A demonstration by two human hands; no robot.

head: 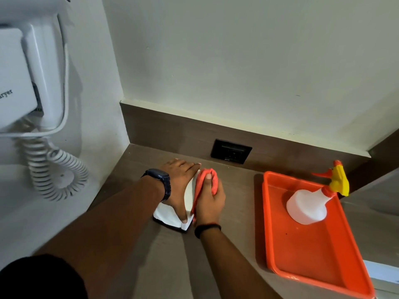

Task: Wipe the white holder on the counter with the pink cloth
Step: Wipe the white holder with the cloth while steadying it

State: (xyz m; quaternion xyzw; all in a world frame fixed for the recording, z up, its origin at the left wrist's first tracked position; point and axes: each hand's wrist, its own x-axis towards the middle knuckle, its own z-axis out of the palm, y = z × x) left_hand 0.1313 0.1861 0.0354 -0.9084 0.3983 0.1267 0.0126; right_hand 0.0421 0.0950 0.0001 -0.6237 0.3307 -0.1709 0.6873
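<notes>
While left hand (180,180) lies flat on white holder (167,215), right hand (208,201) clutches bunched pink cloth (205,180)

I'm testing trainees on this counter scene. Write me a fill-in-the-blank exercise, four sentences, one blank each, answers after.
1. The right hand grips the pink ____ against the white holder.
2. The left hand lies on top of the white ____.
3. The spray bottle stands inside the orange ____.
4. The left wrist wears a dark ____.

Answers: cloth; holder; tray; watch
</notes>
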